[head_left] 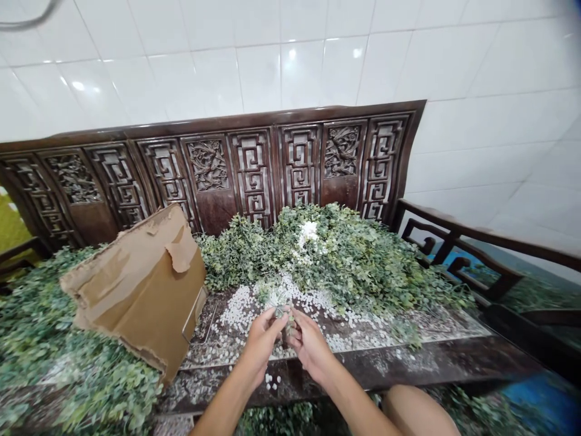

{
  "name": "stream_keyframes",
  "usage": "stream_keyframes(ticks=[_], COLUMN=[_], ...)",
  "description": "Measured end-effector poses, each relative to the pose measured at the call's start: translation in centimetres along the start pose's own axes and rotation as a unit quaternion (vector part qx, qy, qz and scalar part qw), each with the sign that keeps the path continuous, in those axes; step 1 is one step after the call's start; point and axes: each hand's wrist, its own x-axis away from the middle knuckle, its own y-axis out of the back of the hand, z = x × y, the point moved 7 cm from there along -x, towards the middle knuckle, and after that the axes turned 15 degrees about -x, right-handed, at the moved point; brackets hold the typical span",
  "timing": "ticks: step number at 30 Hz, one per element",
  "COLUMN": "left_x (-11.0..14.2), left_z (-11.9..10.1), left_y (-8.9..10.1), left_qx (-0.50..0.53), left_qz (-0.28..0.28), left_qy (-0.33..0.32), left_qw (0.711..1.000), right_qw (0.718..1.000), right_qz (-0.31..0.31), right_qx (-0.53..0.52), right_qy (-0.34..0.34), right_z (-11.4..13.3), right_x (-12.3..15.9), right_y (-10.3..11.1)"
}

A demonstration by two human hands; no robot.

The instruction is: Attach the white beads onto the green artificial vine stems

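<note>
Over the front of the wooden bench seat, my left hand and my right hand come together, fingertips nearly touching. Between them is a small sprig of artificial greenery, pale at its top, with leaves hanging down between the palms. Both hands have their fingers closed on it; the exact grip is partly hidden. Many small white round pieces lie scattered on the seat around and behind the hands. Just beyond them rises a large heap of green artificial sprigs.
A torn cardboard piece stands tilted on the left, with more greenery around it. The carved backrest runs along the white tiled wall. An armrest bounds the right side. A bare knee shows at the bottom right.
</note>
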Motion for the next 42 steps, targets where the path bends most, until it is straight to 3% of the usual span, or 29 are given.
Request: stream_keyframes(ticks=[5, 10, 15, 17, 19, 22, 25, 28, 31, 36, 39, 42], left_x=[1.7, 2.7, 4.3, 4.2, 4.1, 4.2, 4.4, 4.7, 4.9, 4.6, 4.3, 4.3], left_z=[-0.8, -0.6, -0.8, -2.1, -3.8, -5.0, -4.5, -3.2, -1.5, -0.4, -0.1, -0.7], left_y=[-0.6, -1.1, -2.2, -1.1, -0.3, -0.9, -1.2, -0.8, 0.0, 1.2, 1.4, 1.3], left_qx=[-0.04, -0.12, -0.174, -0.25, -0.327, -0.421, -0.481, -0.473, -0.403, -0.255, -0.253, -0.33], left_qz=[0.027, 0.042, 0.165, 0.11, 0.06, 0.083, 0.089, 0.072, 0.061, 0.035, 0.026, 0.004], left_qy=[-0.02, -0.015, 0.004, -0.031, -0.088, -0.153, -0.152, -0.122, -0.069, -0.049, -0.031, -0.063], left_qw=[0.999, 0.992, 0.971, 0.962, 0.939, 0.89, 0.859, 0.87, 0.911, 0.965, 0.967, 0.942], right_qw=[1.0, 0.993, 0.979, 0.972, 0.964, 0.953, 0.958, 0.975, 0.986, 0.982, 0.978, 0.977], right_qz=[0.007, 0.005, 0.018, 0.027, 0.043, 0.061, 0.056, 0.051, 0.044, 0.08, 0.111, 0.121], right_qx=[0.012, 0.12, 0.202, 0.231, 0.26, 0.292, 0.271, 0.193, 0.122, 0.101, 0.113, 0.136], right_qy=[-0.002, -0.018, -0.023, -0.029, -0.044, -0.059, -0.072, -0.093, -0.102, -0.14, -0.133, -0.111], right_z=[1.9, 2.4, 2.4, 2.5, 2.4, 2.2, 1.9, 1.6, 1.9, 1.7, 1.3, 1.2], right_x=[1.7, 4.0, 5.4, 5.7, 6.0, 6.4, 6.5, 6.4, 6.3, 6.1, 5.7, 5.1], right_y=[-0.3, 0.0, 0.5, 0.4, 0.1, -0.5, -0.6, -0.6, -0.5, -0.9, -1.3, -1.5])
